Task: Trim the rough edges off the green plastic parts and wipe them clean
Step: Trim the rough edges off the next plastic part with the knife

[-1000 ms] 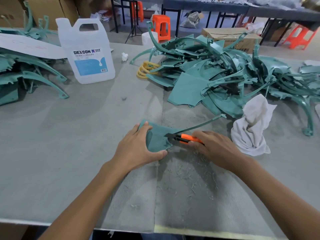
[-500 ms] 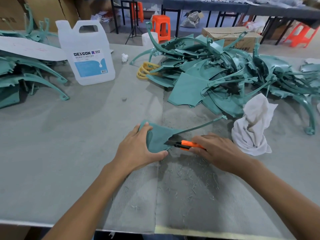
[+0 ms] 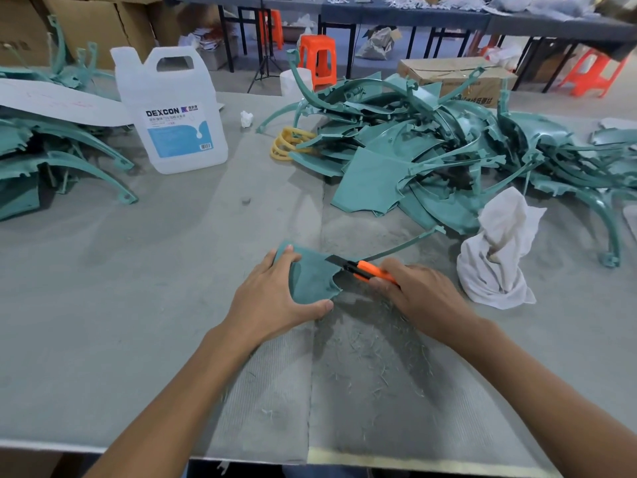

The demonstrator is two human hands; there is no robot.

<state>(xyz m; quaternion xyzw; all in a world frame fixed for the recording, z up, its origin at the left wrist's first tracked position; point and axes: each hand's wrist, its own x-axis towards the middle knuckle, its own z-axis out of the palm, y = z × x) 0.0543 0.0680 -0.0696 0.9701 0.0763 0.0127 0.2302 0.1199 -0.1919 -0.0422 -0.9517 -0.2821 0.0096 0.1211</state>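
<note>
A green plastic part with a long thin arm lies on the grey table in front of me. My left hand grips its left side, fingers over the far edge and thumb at the near edge. My right hand grips an orange utility knife, whose blade lies on the part's ragged right edge. Green shavings are strewn on the table below the part. A crumpled white rag sits just right of my right hand.
A big heap of green parts fills the table's far right, with a yellow coil at its left. More green parts lie at far left. A white DEXCON jug stands at back left.
The knife has slid away from me along the part's right edge; its blade now sits farther up on the part. My left hand still holds the part in place.
</note>
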